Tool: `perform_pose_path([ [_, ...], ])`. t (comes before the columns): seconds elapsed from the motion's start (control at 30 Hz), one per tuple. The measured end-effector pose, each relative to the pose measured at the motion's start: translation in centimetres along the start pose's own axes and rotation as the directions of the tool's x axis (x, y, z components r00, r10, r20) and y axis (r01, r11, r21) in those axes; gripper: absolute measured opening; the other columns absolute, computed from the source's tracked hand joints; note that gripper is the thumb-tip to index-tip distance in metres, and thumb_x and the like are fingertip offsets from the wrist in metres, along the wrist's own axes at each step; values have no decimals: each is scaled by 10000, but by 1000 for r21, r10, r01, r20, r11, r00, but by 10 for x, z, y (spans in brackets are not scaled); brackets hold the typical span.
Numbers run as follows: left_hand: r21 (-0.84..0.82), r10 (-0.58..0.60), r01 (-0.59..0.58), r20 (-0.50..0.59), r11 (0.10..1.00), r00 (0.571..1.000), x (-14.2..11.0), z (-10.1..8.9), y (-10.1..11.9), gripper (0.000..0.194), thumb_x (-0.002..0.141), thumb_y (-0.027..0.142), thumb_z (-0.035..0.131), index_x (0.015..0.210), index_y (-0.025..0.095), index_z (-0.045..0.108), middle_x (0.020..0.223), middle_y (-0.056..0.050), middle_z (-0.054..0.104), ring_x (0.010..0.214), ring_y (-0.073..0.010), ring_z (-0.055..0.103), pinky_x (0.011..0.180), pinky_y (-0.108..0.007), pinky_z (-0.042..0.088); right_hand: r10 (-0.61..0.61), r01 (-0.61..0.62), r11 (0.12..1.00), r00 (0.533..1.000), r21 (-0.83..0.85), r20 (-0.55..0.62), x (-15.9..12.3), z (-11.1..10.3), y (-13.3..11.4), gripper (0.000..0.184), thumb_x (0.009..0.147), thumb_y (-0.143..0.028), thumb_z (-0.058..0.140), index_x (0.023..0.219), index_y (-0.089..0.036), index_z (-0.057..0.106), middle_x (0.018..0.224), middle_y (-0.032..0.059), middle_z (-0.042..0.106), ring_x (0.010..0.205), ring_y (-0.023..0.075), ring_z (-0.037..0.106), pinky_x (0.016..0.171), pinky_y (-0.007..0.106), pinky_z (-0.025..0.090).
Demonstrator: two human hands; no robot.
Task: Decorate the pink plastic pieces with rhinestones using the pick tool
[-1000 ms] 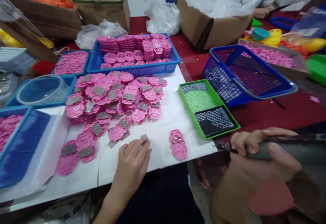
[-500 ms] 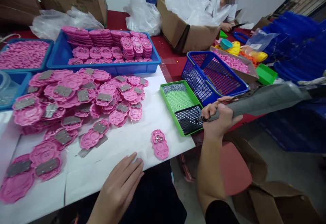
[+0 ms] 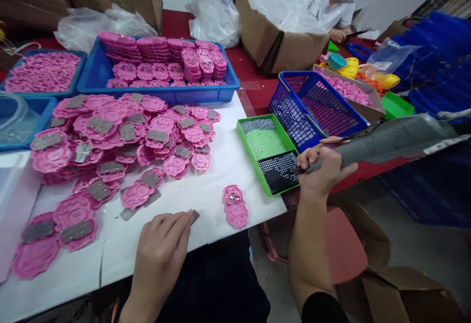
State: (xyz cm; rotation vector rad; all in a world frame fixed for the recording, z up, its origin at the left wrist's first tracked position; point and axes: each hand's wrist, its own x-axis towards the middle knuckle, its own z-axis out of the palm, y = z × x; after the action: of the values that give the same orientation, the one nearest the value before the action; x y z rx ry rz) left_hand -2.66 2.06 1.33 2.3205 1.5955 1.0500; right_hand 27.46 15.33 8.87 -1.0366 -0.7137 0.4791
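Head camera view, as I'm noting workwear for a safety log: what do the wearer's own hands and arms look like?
Both the left hand and right hand are ungloved, with no ring, watch or marking visible. A black sleeve shows near the right elbow; no left sleeve is in view.

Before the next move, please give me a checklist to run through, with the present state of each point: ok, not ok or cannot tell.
1. Right hand has its grip closed around the grey tool: ok.
2. Tool's front end is at the black grid: ok.
3. A small metal piece sits on the tool's tip: cannot tell, the tip is too small to judge.
4. Left hand has a small grey plate at its fingertips: ok.
5. Single pink part lies apart from the pink pile: ok.
6. Left hand steadies that single part: not ok, there is a gap between them.
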Motion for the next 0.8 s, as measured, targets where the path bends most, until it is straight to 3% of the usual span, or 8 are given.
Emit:
perform_pose_path([
  [0.3,5,38,-38,3,999,999,-10,-8,-2,206,970,206,697,1174,186,676,1058,-82,743,983,-271,619,872,-426,459,-30,30,999,999,10,-28,2,-2,3,115,672,-225,586,775,-260,547,443,-109,392,324,95,340,360,236,285],
  [0.5,141,163,-187,164,972,973,-10,-9,5,244,1039,220,570,1258,180,670,1149,-91,730,1015,-285,614,847,-419,452,-27,27,1000,999,7,-41,7,-1,6,157,642,-244,588,787,-268,532,431,-122,411,313,98,351,338,228,284],
  [0.67,148,211,-238,175,960,962,-11,-6,20,249,1044,141,516,1236,128,673,1133,-111,719,995,-274,604,826,-405,454,-44,45,999,999,29,-26,7,-1,7,113,657,-232,589,757,-252,541,436,-119,420,320,87,349,340,219,286],
  [0.8,174,268,-297,174,939,948,-19,-5,19,256,1017,115,553,1243,125,674,1161,-105,728,1015,-292,589,841,-423,467,-64,64,997,998,30,-20,6,0,6,91,674,-231,595,764,-226,584,427,-117,421,318,83,359,338,212,286],
])
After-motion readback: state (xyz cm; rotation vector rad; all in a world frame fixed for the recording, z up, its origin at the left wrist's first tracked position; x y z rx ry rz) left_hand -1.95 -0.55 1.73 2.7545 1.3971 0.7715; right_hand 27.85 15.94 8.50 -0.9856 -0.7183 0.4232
